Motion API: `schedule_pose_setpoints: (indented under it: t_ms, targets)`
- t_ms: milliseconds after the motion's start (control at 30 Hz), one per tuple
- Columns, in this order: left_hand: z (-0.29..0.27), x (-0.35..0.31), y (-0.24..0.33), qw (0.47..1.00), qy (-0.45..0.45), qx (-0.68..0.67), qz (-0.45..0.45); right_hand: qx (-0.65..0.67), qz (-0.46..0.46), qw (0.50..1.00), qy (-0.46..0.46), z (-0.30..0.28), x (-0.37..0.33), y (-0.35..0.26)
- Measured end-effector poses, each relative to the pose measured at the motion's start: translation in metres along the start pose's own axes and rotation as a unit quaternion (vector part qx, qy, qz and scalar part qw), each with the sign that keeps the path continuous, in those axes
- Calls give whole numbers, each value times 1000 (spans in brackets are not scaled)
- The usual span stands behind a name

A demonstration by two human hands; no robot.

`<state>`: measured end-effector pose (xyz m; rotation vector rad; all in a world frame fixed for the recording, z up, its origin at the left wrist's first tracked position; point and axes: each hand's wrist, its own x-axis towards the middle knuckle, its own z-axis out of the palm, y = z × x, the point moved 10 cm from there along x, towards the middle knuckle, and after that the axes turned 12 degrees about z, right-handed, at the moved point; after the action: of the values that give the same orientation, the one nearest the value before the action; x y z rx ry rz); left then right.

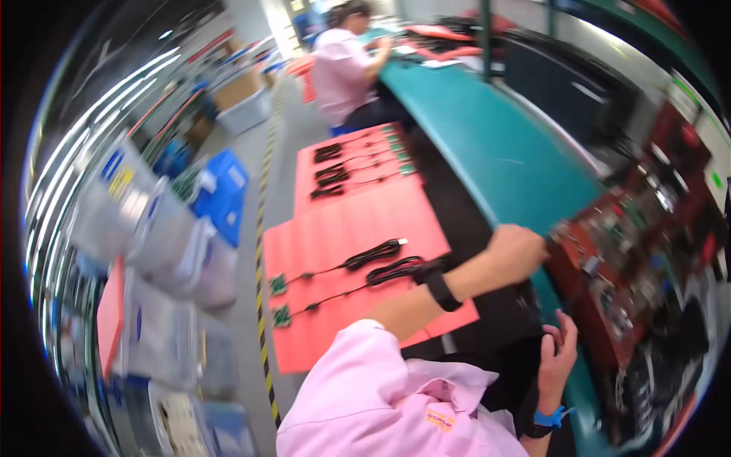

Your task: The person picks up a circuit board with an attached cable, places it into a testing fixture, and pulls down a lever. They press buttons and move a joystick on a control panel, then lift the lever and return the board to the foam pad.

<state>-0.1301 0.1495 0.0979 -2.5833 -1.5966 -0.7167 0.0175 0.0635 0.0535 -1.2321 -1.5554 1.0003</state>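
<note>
My left hand (515, 253) reaches across, held over the near edge of the green work surface (525, 171). Its fingers are curled into a fist, and anything inside them is hidden. Just to its right stands a reddish-brown fixture (579, 305) with metal parts and small components, blurred. My right hand (557, 359) is lower, beside the same fixture, fingers apart and loosely bent, holding nothing visible. Left of my left forearm, a pink foam sheet (350, 221) bears two coiled black cables: one cable (373, 254) has a USB plug, and each ends in a small green circuit board (282, 316).
Another pink foam sheet (304, 179) behind carries several cables with green boards. Farther back a person in pink (346, 72) sits at the bench. Clear plastic bins (164, 327) and a blue bin (222, 194) stand left, past a yellow-black floor stripe (263, 305). A dark panel (560, 84) stands behind the bench.
</note>
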Motion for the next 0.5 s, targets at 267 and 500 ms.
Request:
schedule_pose_setpoints:
  t_ms: [267,500]
  targets:
    - [43,-85,26,943,-313,-44,103,335,198,917,-94,35,20,41]
    - [-76,21,40,997,3,13,79,329,155,921,-143,15,17,32]
